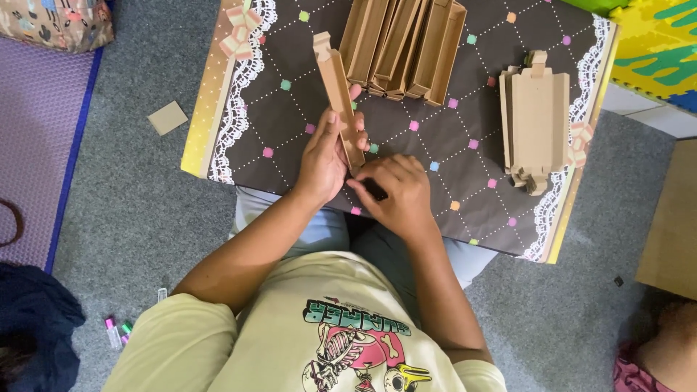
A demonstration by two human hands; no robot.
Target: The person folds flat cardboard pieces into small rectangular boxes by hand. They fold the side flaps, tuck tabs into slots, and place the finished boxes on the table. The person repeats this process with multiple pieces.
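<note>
Cardboard strip (338, 98) points away, tilted left.

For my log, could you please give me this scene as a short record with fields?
Left hand: grips a long folded cardboard strip on the board.
Right hand: at the strip's near end, pressing a small dark object.
Surface: dark dotted board with lace edges.
Far side: row of folded strips.
Right side: stack of flat cutouts.
Floor: cardboard square on grey carpet.
</note>
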